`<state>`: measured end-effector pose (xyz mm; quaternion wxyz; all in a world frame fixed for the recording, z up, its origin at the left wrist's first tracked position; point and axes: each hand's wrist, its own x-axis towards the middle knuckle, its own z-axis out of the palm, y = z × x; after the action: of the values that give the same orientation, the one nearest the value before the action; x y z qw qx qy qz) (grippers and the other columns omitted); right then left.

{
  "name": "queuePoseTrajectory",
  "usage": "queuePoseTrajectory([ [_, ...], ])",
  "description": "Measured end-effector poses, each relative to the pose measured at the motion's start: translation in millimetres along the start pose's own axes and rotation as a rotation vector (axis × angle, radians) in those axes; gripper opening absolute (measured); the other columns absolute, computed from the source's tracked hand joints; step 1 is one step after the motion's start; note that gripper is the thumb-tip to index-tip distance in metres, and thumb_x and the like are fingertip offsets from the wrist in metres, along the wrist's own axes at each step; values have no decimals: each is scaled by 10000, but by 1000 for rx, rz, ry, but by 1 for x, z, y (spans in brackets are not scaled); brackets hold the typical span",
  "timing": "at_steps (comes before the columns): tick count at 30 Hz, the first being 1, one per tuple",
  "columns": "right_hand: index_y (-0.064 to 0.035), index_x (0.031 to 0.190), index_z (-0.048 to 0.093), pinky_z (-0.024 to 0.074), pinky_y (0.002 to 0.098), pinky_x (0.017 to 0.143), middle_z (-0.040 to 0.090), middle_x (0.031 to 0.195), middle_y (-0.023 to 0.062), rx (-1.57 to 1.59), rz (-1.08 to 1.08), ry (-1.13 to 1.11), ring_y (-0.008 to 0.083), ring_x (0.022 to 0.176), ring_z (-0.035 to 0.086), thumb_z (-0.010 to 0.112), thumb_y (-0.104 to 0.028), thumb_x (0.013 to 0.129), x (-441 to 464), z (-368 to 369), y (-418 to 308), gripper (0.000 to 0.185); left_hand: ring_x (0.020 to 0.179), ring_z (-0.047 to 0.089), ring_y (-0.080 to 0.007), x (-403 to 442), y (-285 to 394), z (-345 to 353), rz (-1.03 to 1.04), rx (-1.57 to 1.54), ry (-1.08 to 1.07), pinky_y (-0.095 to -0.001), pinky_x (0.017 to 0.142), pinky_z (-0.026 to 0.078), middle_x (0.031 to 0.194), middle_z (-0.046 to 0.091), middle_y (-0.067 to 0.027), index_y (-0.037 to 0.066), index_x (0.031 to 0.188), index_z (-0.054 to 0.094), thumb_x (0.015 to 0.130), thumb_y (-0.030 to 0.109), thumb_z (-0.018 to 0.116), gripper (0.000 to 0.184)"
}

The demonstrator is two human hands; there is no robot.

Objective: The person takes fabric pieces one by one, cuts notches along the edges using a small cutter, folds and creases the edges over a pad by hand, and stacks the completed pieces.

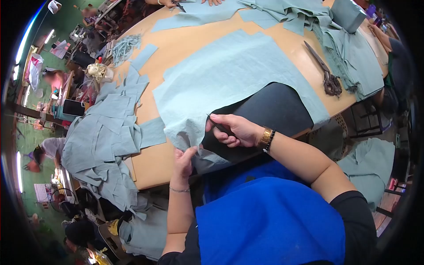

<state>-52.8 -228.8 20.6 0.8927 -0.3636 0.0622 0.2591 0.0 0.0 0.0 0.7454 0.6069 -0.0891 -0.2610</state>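
Observation:
A large pale green-blue fabric piece [221, 66] lies over the table in front of me, with a black panel [274, 112] showing beside its curved edge. At the fabric's near left corner, my left hand [184, 161] is closed, pinching the bunched cloth between thumb and fingers. My right hand [234, 129] is closed around small dark snips, mostly hidden in the fingers; their thin tip points up at the fabric edge. Large dark shears [324, 73] lie on the table to the right, apart from both hands.
Stacked fabric pieces [104, 123] spread along the table's left side, and more piles [344, 53] lie at the right. Thin fabric strips [126, 48] sit at the far left. Across the table, another person's hands [170, 3] work on cloth with scissors. Folded cloth [369, 168] rests at lower right.

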Motion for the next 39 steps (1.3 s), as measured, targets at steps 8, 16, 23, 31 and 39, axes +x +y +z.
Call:
queuePoseTrajectory([
  [8, -79, 1047, 544, 265, 181, 395, 389, 626, -34, 19, 16, 26, 40, 470, 315, 374, -421, 1063, -7, 1, -2, 382, 1030, 624, -196, 6, -16, -15, 0, -42, -65, -347, 888, 523, 1185, 605, -83, 42, 1348, 450, 837, -39, 560, 529],
  [16, -90, 1056, 529, 256, 189, 402, 393, 646, -42, -9, -40, 16, 42, 481, 302, 398, -426, 1054, -29, -6, 2, 361, 1088, 580, -200, -15, -8, -14, 55, 212, 118, -350, 947, 465, 1204, 578, -96, -19, 1384, 420, 837, 69, 615, 588],
  [23, -90, 1145, 501, 266, 192, 437, 401, 705, -28, 222, -383, 567, 57, 527, 331, 428, -485, 1036, -107, -42, -24, 416, 1129, 568, -259, 42, 106, -3, 805, 1036, 253, -382, 1003, 417, 1168, 623, -128, 5, 1242, 595, 895, 90, 653, 363],
  [31, -163, 1174, 515, 303, 180, 431, 426, 690, -38, 436, -317, 460, 63, 533, 364, 468, -487, 1018, -112, -74, -15, 364, 980, 622, -273, 130, 8, 148, 844, 1109, -423, -410, 851, 483, 995, 665, -73, 143, 944, 719, 845, 234, 708, 135],
  [39, -135, 1177, 513, 305, 167, 417, 434, 696, -35, 407, -182, 382, 53, 531, 359, 402, -439, 1046, -87, -75, -31, 349, 882, 639, -268, 146, -4, 104, 679, 888, -170, -390, 776, 497, 905, 682, -46, 105, 854, 723, 838, 177, 720, 74],
])
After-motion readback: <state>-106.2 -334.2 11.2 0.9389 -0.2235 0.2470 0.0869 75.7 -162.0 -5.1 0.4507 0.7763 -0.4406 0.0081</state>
